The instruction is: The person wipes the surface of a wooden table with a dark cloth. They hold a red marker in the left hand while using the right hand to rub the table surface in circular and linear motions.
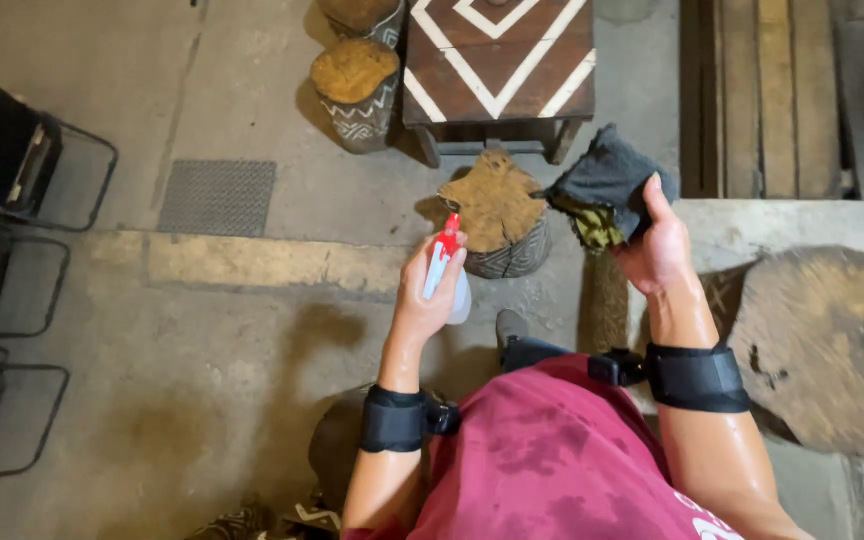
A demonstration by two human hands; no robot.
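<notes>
My left hand [424, 300] is wrapped around a spray bottle [444, 262] with a red trigger head and a clear body, held upright in front of me. My right hand [660, 250] grips a dark grey cloth [607, 180] with a yellow-green patch on its underside, raised above the floor. Between and just beyond the two hands stands a small carved wooden stool [497, 215] with a rough tan top. Both forearms wear black wrist bands.
A dark wooden table [497, 60] with white diamond lines stands ahead, two more carved stools [355, 90] to its left. A large round wooden slab [832, 345] lies at my right. Black metal chairs [2, 230] line the left edge. A floor grate [217, 197] sits in the concrete.
</notes>
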